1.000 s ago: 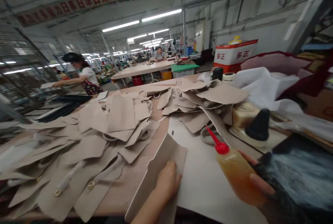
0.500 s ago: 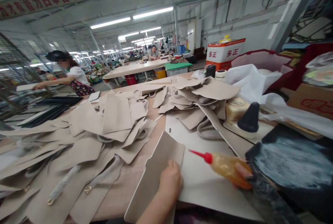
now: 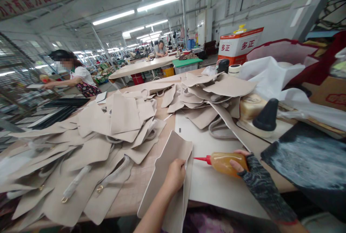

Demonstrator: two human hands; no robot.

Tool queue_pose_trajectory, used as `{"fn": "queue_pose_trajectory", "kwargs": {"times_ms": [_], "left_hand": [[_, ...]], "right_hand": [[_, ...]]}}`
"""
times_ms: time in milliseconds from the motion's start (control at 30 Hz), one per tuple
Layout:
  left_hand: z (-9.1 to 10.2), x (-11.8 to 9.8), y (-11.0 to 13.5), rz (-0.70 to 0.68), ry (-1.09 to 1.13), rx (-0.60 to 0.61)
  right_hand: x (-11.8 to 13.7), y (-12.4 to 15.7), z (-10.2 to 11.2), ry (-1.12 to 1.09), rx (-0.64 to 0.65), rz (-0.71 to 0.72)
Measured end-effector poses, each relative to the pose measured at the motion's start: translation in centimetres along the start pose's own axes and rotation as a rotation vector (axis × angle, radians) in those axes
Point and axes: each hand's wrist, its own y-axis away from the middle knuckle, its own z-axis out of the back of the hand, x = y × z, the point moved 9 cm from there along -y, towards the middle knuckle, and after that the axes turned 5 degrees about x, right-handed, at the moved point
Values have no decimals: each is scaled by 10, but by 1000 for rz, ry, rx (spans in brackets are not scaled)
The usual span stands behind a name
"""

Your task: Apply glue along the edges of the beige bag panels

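My left hand (image 3: pixel 175 176) is closed on the right edge of a beige leather panel (image 3: pixel 165 164), which stands tilted at the table's front. Along that edge a second layer shows, apart from the first. My right hand (image 3: pixel 241 161), in a dark knitted fingerless sleeve, grips a squeeze bottle (image 3: pixel 220 163) of amber liquid. The bottle lies nearly level, its red nozzle (image 3: pixel 202 159) pointing left, with the tip close beside the panel's edge. Beneath the bottle lies a pale sheet (image 3: pixel 211 189) on the table.
Beige bag pieces with handles (image 3: pixel 125 115) are heaped on the left; another pile (image 3: pixel 205 96) lies at the back. On the right are a black cone (image 3: pixel 267 115), a yellowish block (image 3: pixel 252 106) and a black board with whitish smears (image 3: pixel 305 164). A co-worker (image 3: pixel 81 78) stands at far left.
My right hand has brought the bottle slightly left and levelled it, its nozzle now nearer the panel. My left fingers have shifted to the panel's right edge, where a second layer now shows.
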Motion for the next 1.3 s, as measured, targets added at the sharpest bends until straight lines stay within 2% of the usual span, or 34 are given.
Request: {"fn": "queue_pose_trajectory", "kwargs": {"times_ms": [200, 467, 567, 867, 1300], "left_hand": [[-1, 1, 0, 7, -7, 3], [-2, -2, 1, 3, -75, 10], [-3, -1, 0, 0, -67, 3], [-3, -1, 0, 24, -101, 9], [-3, 0, -1, 28, -76, -5]], "right_hand": [[23, -6, -12, 78, -10, 176], [46, -14, -19, 121, 53, 351], [47, -18, -18, 76, 79, 341], [39, -27, -17, 42, 51, 278], [32, -26, -16, 83, 41, 268]]}}
